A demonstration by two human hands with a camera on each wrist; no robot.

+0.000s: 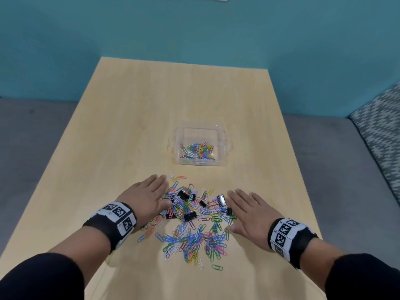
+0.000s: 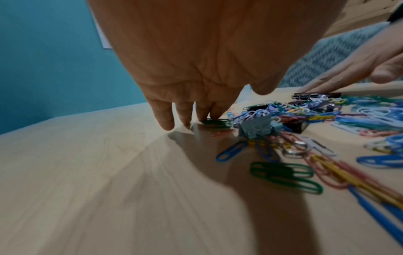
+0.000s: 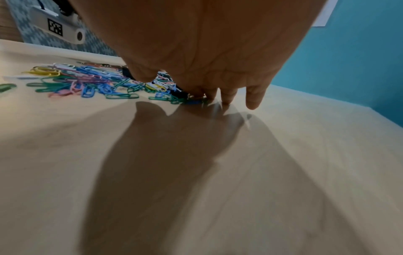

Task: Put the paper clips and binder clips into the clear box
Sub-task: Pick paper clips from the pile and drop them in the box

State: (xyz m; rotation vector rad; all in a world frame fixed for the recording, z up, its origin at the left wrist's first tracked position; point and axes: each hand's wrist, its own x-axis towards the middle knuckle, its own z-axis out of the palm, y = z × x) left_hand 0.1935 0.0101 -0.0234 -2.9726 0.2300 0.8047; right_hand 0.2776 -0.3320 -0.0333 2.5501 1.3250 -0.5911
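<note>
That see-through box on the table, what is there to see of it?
The clear box looks like thin transparent plastic, roughly square with rounded corners and a small handle-like lug on each side. It stands upright and open, with no lid in view, on the wooden table, beyond the loose pile of clips. A small heap of coloured paper clips lies inside. Neither hand touches it.

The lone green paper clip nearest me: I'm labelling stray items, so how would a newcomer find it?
Start at the light wooden table and find the heap of coloured paper clips between the two hands. At the heap's near edge, the single green wire paper clip lies apart on bare wood, touching no other clip.
</note>
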